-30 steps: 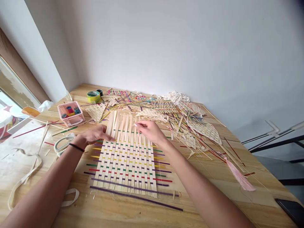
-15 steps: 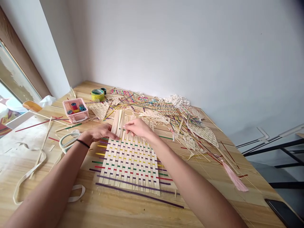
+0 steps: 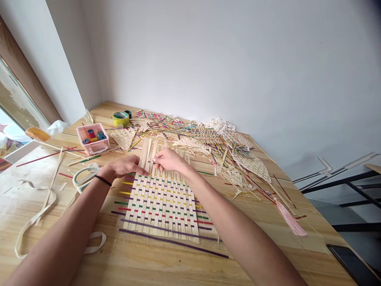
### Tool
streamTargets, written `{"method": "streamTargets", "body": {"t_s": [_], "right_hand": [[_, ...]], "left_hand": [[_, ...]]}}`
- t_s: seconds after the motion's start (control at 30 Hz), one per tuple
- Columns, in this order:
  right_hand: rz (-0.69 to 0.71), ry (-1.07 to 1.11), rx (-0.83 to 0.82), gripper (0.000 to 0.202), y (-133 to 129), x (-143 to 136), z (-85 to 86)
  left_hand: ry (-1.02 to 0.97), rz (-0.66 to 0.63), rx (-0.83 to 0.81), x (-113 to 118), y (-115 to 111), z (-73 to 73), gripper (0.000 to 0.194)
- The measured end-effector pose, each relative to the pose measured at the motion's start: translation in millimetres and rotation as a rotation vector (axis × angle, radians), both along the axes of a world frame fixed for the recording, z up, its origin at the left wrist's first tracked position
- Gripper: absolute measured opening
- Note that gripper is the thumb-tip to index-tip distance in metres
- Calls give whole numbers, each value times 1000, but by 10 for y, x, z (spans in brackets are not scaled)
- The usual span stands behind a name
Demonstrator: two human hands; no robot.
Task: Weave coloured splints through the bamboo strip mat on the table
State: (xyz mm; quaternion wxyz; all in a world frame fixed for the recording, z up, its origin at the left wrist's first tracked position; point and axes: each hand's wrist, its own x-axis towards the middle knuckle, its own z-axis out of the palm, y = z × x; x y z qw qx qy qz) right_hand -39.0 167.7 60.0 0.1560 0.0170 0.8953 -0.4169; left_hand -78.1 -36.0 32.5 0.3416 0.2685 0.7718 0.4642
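Note:
A woven mat (image 3: pixel 166 202) of pale flat strips, crossed by purple, yellow, green and red ones, lies on the table before me. My left hand (image 3: pixel 127 166) grips its upper left edge, thumb laid over the weave and the other fingers curled beside it. At the top of the mat my right hand (image 3: pixel 169 159) is closed in a pinch on one of the pale strips (image 3: pixel 154 149). The unwoven strip ends (image 3: pixel 145 153) stretch away beyond both hands. My right hand and forearm hide part of the mat's upper right side.
Scissors (image 3: pixel 85 178) lie left of the mat, near a pink box (image 3: pixel 93 147) of thread spools. Yellow tape (image 3: pixel 120 119) and heaped strips (image 3: pixel 190 145) fill the back. A pink tassel (image 3: pixel 290 218) and a phone (image 3: pixel 353 264) are at the right.
My right hand has shifted very slightly at the top of the mat, and the strips it pinches are spread a little more. My left hand stays in place. The view has moved slightly.

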Motion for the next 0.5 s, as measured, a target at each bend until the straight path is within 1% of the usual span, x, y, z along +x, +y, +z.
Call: {"method": "streamTargets", "body": {"t_s": [0.07, 0.23, 0.37, 0.5], "right_hand": [[6, -1, 22, 40, -12, 11, 32], [18, -16, 26, 42, -5, 32, 86], [16, -13, 8, 44, -8, 19, 59], [-34, 33, -51, 35, -1, 32, 41]], "left_hand": [[-8, -16, 8, -10, -3, -15, 44], [-86, 7, 40, -32, -5, -80, 31], [-123, -5, 50, -28, -4, -84, 33], [-123, 1, 62, -12, 3, -46, 31]]}}
